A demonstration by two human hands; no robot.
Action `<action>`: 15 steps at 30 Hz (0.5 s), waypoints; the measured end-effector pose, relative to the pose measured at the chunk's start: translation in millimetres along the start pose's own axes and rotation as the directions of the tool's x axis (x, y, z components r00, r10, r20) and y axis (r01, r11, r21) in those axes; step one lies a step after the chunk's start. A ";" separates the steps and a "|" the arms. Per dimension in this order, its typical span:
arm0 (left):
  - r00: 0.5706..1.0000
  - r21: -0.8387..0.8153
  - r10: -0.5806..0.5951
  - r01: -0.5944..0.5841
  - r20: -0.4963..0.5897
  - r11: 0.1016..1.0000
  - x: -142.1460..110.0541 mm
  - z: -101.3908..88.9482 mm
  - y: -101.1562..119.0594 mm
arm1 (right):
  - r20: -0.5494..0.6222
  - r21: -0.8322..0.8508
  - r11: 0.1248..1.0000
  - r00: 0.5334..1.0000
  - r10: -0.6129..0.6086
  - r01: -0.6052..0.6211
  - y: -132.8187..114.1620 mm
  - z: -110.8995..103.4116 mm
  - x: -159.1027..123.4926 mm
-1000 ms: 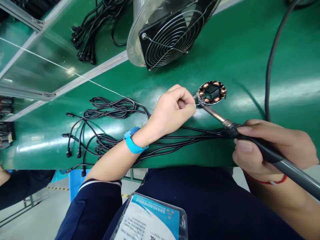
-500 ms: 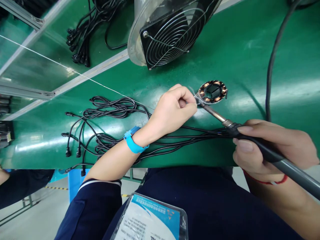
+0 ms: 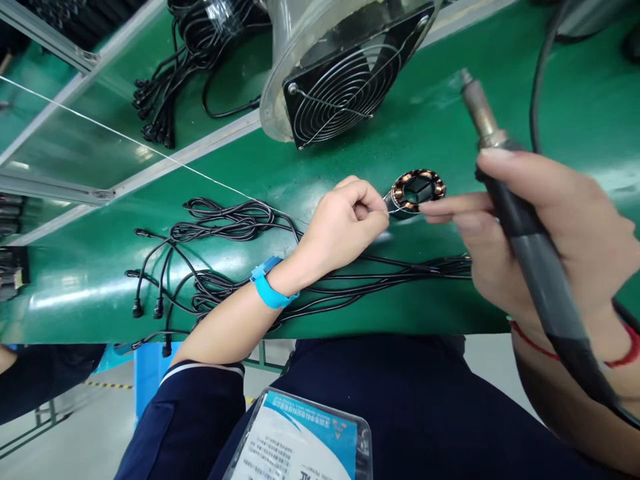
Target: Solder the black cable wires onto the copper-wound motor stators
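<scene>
A small round stator [image 3: 417, 188] with copper coils sits tilted on the green belt [image 3: 350, 160]. My left hand [image 3: 345, 223], a blue strap at its wrist, is closed in a pinch right beside the stator; a thin solder wire [image 3: 125, 139] runs to it from the upper left. My right hand [image 3: 540, 227] grips a soldering iron [image 3: 525, 233] with its tip raised up and away from the stator, while its index finger stretches toward the stator's edge. A bundle of black cables [image 3: 215, 260] lies under my left forearm.
A black fan [image 3: 350, 80] with a wire guard in a clear housing stands at the back. More black cables [image 3: 175, 73] lie behind a metal rail. A thick black cord [image 3: 543, 67] runs at the right. Another person's sleeve [image 3: 45, 373] shows at the lower left.
My right hand lifted the soldering iron off the stator and swung its tip up and back; its index finger now reaches toward the stator. The stator now sits tilted. My left hand stayed pinched.
</scene>
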State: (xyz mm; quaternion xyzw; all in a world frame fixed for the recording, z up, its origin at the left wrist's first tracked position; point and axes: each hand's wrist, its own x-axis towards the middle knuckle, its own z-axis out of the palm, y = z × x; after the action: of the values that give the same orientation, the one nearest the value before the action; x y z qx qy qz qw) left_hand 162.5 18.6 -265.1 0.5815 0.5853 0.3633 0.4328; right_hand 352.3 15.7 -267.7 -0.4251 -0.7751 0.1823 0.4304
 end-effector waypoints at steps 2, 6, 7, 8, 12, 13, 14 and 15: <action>1.000 0.007 -0.017 0.017 0.001 1.000 0.1 -0.4 1.6 | 0.093 -0.079 0.994 0.994 -0.061 0.069 -1.3 -1.3 10.6; 0.999 0.011 -0.036 0.036 0.002 0.999 -0.2 -0.2 3.9 | 0.227 -0.056 0.993 0.970 -0.085 0.100 5.1 4.4 20.0; 0.999 0.009 -0.035 0.035 0.003 0.999 -0.4 -0.1 4.0 | 0.226 -0.036 0.995 0.970 -0.086 0.096 7.3 7.1 19.8; 0.999 0.006 -0.034 0.034 0.005 0.999 -0.6 0.0 4.0 | 0.221 -0.023 0.996 0.972 -0.081 0.088 9.2 9.9 19.2; 0.999 -0.038 -0.037 0.038 0.029 0.999 -1.6 -1.4 3.3 | 0.199 0.008 0.998 0.977 -0.069 0.069 15.0 18.3 16.8; 0.997 -0.071 -0.061 0.064 0.042 0.995 -1.8 -2.5 3.5 | 0.191 0.020 0.997 0.979 -0.071 0.068 16.6 19.4 16.7; 0.993 -0.117 -0.100 0.106 0.059 0.987 -1.9 -3.9 4.0 | 0.181 0.038 0.997 0.981 -0.075 0.069 18.5 20.3 16.6; 0.984 -0.172 -0.155 0.168 0.086 0.971 -1.9 -5.6 4.8 | 0.173 0.059 0.996 0.982 -0.082 0.073 20.7 21.2 16.5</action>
State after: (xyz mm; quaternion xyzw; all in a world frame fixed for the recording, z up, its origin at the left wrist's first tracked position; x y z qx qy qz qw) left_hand 159.0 17.5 -258.4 0.5036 0.5798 0.3565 0.5321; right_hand 340.9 42.8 -284.6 -0.3655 -0.8209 0.2221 0.3784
